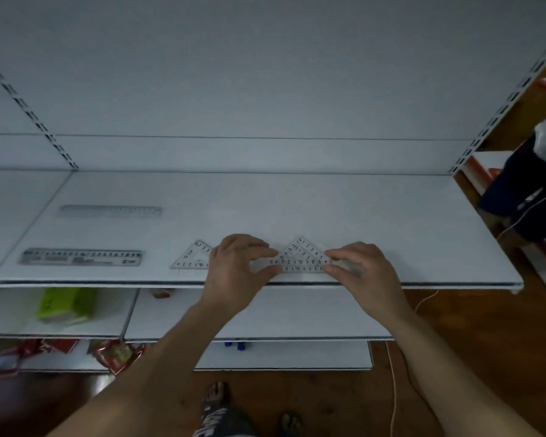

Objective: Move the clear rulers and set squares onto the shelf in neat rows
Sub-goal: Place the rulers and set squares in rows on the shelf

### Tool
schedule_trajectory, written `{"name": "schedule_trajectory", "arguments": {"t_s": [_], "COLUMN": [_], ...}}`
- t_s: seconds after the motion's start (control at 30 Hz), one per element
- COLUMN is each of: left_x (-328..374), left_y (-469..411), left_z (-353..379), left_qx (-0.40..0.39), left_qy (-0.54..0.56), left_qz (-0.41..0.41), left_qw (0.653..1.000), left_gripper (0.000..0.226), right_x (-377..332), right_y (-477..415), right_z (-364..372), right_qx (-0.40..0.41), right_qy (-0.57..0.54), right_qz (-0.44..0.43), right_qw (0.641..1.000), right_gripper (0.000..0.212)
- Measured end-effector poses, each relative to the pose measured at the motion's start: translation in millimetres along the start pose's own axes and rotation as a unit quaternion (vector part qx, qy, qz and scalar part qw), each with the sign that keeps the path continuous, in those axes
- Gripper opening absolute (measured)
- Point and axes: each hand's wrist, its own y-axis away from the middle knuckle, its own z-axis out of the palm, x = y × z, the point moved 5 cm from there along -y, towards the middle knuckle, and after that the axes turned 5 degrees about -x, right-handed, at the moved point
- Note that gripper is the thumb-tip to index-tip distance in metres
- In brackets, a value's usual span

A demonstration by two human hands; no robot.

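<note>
On the white shelf [391, 234], near its front edge, lies a clear set square [300, 257], apparently with a second one stacked under it. My left hand [238, 263] pinches its left corner and my right hand [356, 266] pinches its right corner. Another clear set square [192, 258] lies just left of my left hand, partly hidden by it. Further left, one clear ruler [81, 257] lies near the front edge and a second clear ruler [111, 211] sits behind it, both parallel to the edge.
Lower shelves hold a green box [65, 304] and red packets [117, 354]. Slotted uprights [498, 111] frame the shelf bay. A person in dark clothes [524, 197] stands at the right. A white cord [394, 389] trails over the wooden floor.
</note>
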Motion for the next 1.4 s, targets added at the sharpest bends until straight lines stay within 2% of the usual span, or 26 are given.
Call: {"name": "schedule_trajectory", "arguments": {"t_s": [0.4, 1.4], "left_x": [-0.8, -2.1], "left_y": [1.2, 3.8], "left_z": [7.4, 10.3], "left_qx": [-0.017, -0.015], "left_qy": [-0.05, -0.053], "left_qz": [-0.017, -0.018], "left_qw": [0.998, 0.998], "left_gripper": [0.025, 0.019], "right_x": [11.3, 11.1], "right_y": [-2.6, -3.8], "right_z": [5.4, 6.4], "right_qx": [0.018, -0.006], "right_qy": [0.051, 0.07], "right_qz": [-0.04, 0.002], "right_qw": [0.998, 0.997], "right_gripper": [0.021, 0.017]}}
